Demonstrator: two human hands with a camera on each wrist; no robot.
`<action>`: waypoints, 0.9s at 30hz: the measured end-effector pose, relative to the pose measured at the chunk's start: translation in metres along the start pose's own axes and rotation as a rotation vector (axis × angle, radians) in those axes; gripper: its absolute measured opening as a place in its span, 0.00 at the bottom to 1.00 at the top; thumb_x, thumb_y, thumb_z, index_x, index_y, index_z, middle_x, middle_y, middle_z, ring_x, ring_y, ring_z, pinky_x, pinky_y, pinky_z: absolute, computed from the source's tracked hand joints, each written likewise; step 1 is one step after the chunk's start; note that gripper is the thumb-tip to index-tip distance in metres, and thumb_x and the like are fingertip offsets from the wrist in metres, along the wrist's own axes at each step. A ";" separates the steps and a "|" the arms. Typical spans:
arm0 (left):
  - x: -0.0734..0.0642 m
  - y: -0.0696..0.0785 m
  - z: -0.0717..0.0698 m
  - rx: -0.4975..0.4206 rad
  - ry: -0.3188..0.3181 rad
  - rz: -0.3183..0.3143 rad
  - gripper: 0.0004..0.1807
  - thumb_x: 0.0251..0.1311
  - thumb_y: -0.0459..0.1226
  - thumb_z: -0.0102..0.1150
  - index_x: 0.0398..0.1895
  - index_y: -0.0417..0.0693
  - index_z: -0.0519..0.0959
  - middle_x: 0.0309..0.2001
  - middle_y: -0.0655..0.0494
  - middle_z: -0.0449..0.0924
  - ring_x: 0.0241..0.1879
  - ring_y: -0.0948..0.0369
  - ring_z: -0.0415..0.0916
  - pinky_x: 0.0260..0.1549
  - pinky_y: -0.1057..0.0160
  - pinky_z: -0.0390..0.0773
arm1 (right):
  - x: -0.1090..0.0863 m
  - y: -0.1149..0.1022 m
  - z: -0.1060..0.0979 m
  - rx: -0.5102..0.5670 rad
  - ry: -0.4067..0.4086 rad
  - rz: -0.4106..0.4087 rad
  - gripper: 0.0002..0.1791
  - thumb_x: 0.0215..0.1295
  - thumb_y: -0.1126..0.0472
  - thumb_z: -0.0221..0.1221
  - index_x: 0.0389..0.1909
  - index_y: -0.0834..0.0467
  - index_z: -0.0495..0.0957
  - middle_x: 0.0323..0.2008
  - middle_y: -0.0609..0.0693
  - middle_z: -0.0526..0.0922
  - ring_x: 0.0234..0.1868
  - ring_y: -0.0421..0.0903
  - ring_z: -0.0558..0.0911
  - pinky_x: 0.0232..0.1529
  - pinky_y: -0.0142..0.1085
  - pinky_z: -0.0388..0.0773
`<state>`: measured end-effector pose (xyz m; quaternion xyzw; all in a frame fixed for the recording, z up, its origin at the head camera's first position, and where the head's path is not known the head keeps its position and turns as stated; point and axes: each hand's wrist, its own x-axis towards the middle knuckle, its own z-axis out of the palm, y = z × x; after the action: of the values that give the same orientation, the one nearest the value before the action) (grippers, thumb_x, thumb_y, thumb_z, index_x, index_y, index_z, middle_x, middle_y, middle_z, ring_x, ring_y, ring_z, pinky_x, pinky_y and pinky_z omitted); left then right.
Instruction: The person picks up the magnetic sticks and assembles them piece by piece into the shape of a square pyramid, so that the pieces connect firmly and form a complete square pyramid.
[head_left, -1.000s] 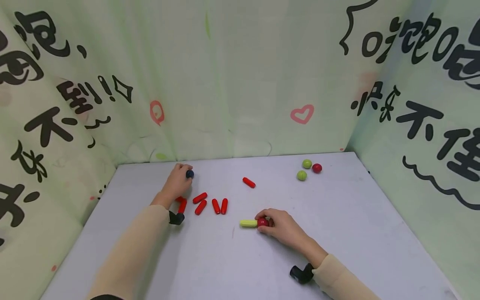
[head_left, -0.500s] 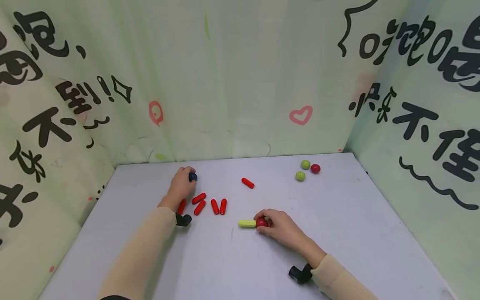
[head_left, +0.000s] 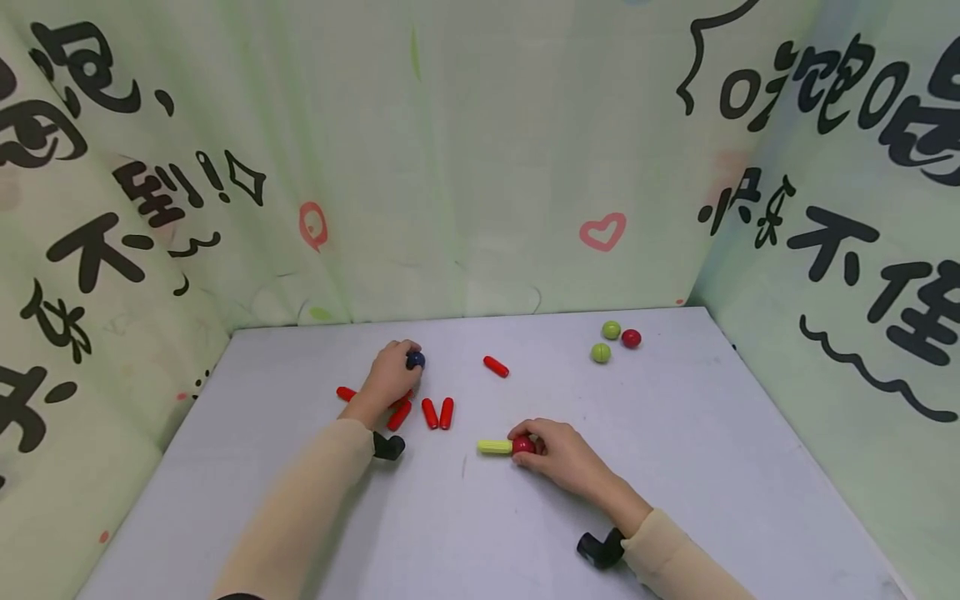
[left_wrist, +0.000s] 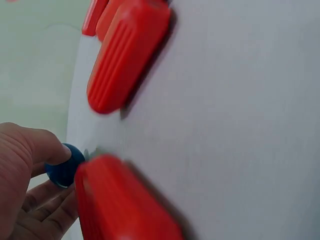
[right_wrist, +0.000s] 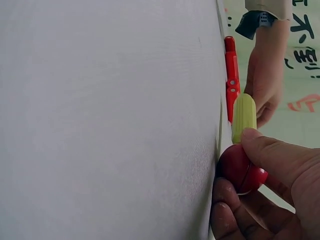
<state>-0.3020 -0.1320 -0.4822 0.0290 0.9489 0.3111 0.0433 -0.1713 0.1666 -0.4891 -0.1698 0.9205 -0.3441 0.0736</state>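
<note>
My left hand [head_left: 388,377] grips a dark blue ball [head_left: 416,360] between thumb and fingers, over the back left of the white table. In the left wrist view the blue ball [left_wrist: 64,169] shows under the thumb, and ribbed red sticks [left_wrist: 127,57] lie close by. My right hand [head_left: 564,454] pinches a red ball [head_left: 523,445] near the table's middle. A yellow-green stick [head_left: 494,447] points left from that ball. The right wrist view shows the thumb near where the stick [right_wrist: 244,116] meets the red ball [right_wrist: 239,167]; whether they are joined is hidden.
Several red sticks [head_left: 430,413] lie around my left forearm, one partly covered by the hand. Another red stick [head_left: 496,366] lies alone further back. Two green balls [head_left: 601,352] and a red ball [head_left: 632,338] sit at the back right. Printed curtains [head_left: 465,167] enclose the table.
My left hand has moved right and slightly nearer with the blue ball, passing over the red sticks. My right hand, the red ball and the yellow-green stick have stayed in place.
</note>
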 end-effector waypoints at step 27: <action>-0.027 0.049 0.037 0.155 -0.125 0.282 0.19 0.69 0.36 0.63 0.63 0.48 0.80 0.61 0.47 0.79 0.63 0.50 0.75 0.63 0.50 0.78 | 0.001 0.001 0.000 0.006 0.041 0.095 0.15 0.64 0.56 0.72 0.50 0.45 0.84 0.30 0.40 0.77 0.32 0.41 0.73 0.32 0.31 0.70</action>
<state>-0.2701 -0.0729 -0.4812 0.1843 0.9521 0.2376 0.0558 -0.1722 0.1673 -0.4897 -0.1187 0.9278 -0.3465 0.0714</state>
